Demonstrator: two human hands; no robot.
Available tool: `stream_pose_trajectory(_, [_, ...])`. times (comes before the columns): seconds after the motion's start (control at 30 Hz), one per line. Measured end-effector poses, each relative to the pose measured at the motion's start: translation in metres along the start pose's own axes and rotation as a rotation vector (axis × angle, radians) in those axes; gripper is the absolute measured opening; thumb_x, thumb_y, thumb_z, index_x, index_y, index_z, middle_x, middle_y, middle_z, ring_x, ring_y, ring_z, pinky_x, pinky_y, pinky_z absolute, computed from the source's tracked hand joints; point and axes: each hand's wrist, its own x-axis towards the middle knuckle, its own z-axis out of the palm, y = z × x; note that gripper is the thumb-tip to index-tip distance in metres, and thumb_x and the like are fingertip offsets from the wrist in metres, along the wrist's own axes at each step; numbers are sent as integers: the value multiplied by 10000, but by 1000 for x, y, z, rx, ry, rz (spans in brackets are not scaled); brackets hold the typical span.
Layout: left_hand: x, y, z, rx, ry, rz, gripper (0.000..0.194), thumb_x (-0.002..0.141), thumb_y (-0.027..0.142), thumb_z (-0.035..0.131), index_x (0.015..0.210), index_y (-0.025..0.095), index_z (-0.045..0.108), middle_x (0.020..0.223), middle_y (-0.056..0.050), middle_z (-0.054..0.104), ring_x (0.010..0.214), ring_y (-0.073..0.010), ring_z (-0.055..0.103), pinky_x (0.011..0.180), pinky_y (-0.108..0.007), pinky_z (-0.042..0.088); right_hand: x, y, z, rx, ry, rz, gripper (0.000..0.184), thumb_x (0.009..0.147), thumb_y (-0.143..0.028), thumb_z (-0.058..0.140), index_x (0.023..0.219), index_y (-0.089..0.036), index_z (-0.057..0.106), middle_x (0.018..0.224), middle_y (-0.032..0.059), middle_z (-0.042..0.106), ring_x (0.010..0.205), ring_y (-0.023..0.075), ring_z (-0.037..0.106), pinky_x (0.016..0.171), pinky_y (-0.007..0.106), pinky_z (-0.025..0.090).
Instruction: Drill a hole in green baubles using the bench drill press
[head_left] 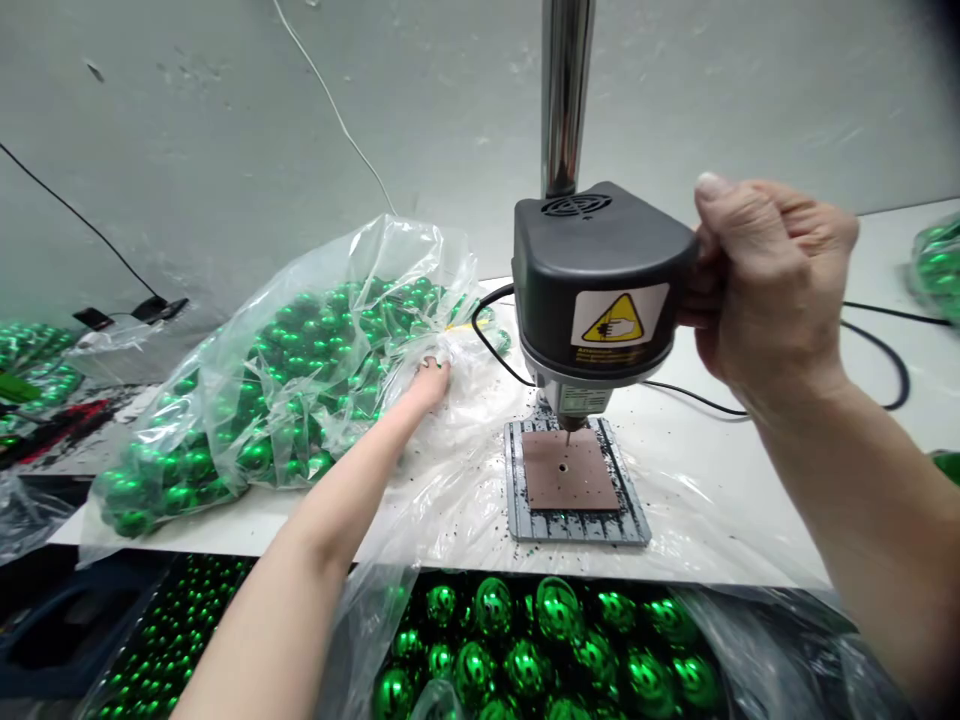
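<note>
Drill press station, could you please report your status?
Right hand gripping drill press. Left hand at bag of green balls. Drill bit above brown board; dark debris scattered around.

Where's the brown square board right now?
In the head view, right of center, the brown board lies on the grey slotted base plate, directly under the drill head.

Two hands, one drill press, one brown board.
</note>
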Motion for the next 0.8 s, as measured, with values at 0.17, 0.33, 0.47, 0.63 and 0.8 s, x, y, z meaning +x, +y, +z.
stream_pose_trajectory(0.17, [-68, 0, -23, -307, 74, 43, 380, 847, 272, 641, 1213, 174, 640, 1173, -142, 636, 1073, -279, 638, 908, -385, 516, 0, 2, 0, 26, 3, 24, 507, 800, -361, 804, 496, -199, 432, 427, -56, 397, 304, 40, 283, 246, 203, 126])
stream_pose_trajectory(0.33, [-131, 33, -41, -1313, -69, -60, 528, 823, 450, 702, 1278, 214, 574, 1123, -102, 693, 897, -201, 691, 703, -301, 555, 2, 6, 0, 38, -1, 4, 516, 776, -428, 820, 513, -221, 428, 433, -57, 386, 318, 52, 260, 269, 239, 109])
stream_pose_trajectory(0.47, [-163, 68, -36, -1626, -370, -190, 391, 878, 519, 647, 1039, 163, 637, 1058, -152, 733, 764, -184, 682, 657, -307, 561, 4, 7, -2, 23, -12, 23, 530, 758, -512, 818, 534, -232, 426, 442, -60, 396, 323, 57, 261, 276, 253, 133])
stream_pose_trajectory(0.63, [-178, 95, -16, -1700, -455, -261, 423, 777, 491, 796, 967, 162, 611, 898, -67, 707, 795, -196, 687, 770, -370, 587, 4, 5, -4, -56, -53, 59, 562, 817, -618, 727, 577, -234, 395, 496, -49, 413, 383, 76, 317, 314, 257, 231])
stream_pose_trajectory(0.8, [-173, 100, 4, -1322, -176, -30, 541, 657, 332, 902, 1084, 163, 616, 972, -42, 696, 879, -169, 642, 798, -304, 517, 5, 6, -2, -42, -44, 45, 613, 777, -719, 703, 578, -242, 374, 491, -61, 368, 392, 75, 279, 311, 260, 209])
